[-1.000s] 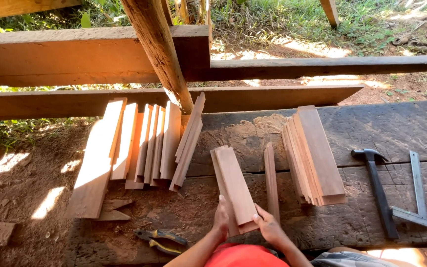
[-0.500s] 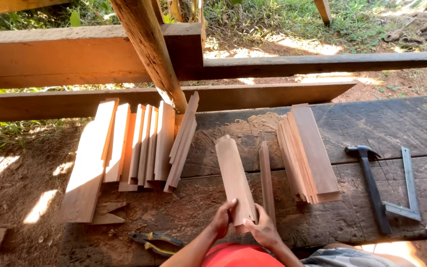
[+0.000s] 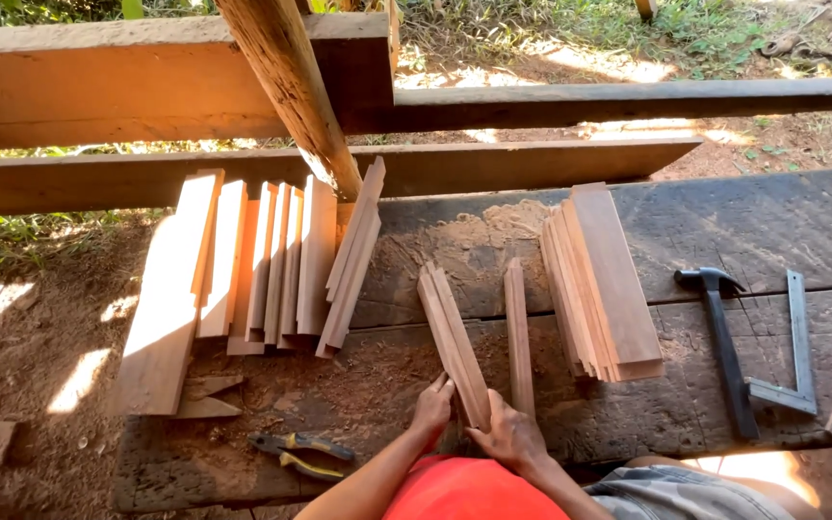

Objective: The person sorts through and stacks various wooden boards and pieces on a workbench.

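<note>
1. Bundle of thin wooden slats (image 3: 453, 339) stands on edge on the dark plank bench (image 3: 763, 221), near end pinched between both hands.
2. Left hand (image 3: 432, 406): fingers closed flat against bundle's left side.
3. Right hand (image 3: 509, 435): clamped on bundle's right side at the near end.
4. Single slat (image 3: 518, 332) lies just right of the bundle.
5. Slat stack (image 3: 604, 279) further right; hammer (image 3: 722, 342) and square (image 3: 793, 361) beyond.
6. Pliers (image 3: 300, 455) lie left of the left forearm.
</note>
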